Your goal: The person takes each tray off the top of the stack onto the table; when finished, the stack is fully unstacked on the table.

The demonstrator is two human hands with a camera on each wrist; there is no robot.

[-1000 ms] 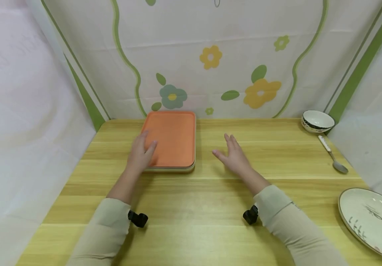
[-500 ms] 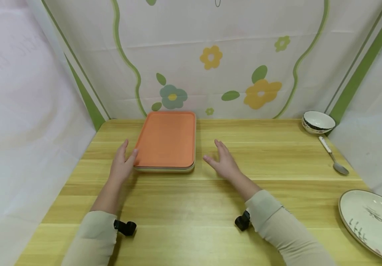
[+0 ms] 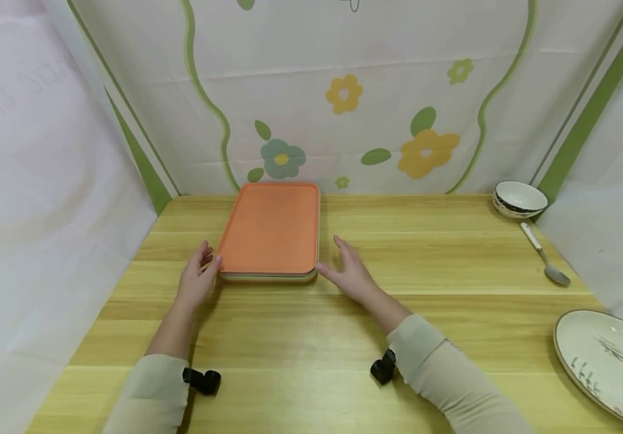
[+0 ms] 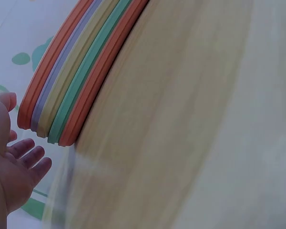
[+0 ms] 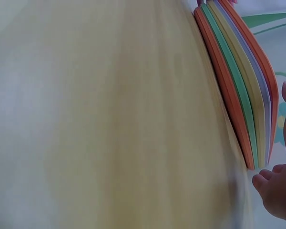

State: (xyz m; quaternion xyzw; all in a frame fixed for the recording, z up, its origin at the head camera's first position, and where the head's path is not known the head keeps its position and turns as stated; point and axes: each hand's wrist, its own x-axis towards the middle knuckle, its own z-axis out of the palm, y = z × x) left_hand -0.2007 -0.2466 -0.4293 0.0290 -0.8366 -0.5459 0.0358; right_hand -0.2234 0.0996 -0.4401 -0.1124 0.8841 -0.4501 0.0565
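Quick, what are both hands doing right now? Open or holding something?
Left hand: open, by the near left corner of the tray stack, not gripping it.
Right hand: open, by the near right corner, holding nothing.

A spoon [image 3: 536, 243] lies between a bowl [image 3: 513, 209] and a plate [image 3: 585, 337].

Wood-grain tabletop [image 3: 295, 355], white flower-print backdrop [image 3: 284, 42], pale side sheets [image 3: 35, 253]

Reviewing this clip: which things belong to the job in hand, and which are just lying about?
Seemingly in the job:
stack of trays, between the hands
left hand
right hand

Apparently just lying about, off to the right:
bowl
spoon
plate
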